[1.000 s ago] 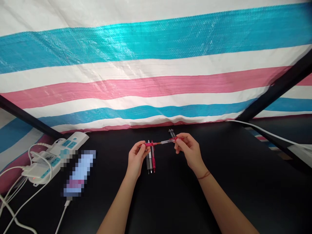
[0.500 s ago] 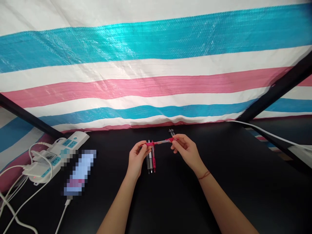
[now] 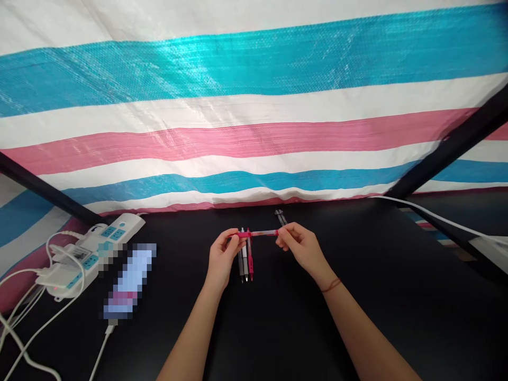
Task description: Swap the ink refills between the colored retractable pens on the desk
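Note:
A red pen with a clear barrel is held level above the black table. My left hand pinches its red left end, and my right hand pinches its right end, where the fingers hide the tip. Below the held pen, several pens lie side by side: a grey one, a white and grey one and a red one. Their upper parts are partly behind my left fingers and the held pen. Beyond my right hand lie grey clear pens, partly covered by it.
At the left are a white power strip with plugs and cables, and a blurred phone on a charging cable. Striped sheeting hangs behind the table, with black frame bars at both sides. A white cable crosses the right.
The right part of the red pen has come into line with the left part, and my right hand has moved slightly left and down. My left hand has barely moved.

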{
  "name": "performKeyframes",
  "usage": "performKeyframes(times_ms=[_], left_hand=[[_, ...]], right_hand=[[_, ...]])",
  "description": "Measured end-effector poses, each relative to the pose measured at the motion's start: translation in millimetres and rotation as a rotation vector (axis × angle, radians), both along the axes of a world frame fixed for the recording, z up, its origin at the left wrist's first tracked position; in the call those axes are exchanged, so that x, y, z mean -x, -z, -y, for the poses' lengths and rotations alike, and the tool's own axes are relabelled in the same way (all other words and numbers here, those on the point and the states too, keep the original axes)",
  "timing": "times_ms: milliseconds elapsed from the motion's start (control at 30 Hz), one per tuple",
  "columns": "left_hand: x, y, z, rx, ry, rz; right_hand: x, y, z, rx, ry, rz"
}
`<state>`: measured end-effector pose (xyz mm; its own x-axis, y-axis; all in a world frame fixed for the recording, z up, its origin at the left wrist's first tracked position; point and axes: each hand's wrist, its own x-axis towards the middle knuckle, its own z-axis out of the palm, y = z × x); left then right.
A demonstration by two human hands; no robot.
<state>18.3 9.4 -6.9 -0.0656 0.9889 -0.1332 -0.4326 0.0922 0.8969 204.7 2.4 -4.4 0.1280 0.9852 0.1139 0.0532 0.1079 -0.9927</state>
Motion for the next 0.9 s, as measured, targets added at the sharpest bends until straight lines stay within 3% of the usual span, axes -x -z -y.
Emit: performKeyframes(times_ms=[267, 700, 900], left_hand=[[1.1, 2.2, -1.7, -0.008, -0.039, 0.003], [0.9, 2.7, -2.1, -0.030, -0.067, 0.004], [-1.3, 1.5, -0.7, -0.035, -0.084, 0.004]], right_hand=[[-4.5, 3.2, -1.3, -0.009, -0.106, -0.097], [-8.2, 1.9, -1.1, -0.015, -0.123, 0.046], [-10.1, 4.5, -3.7, 0.025, -0.105, -0.070]])
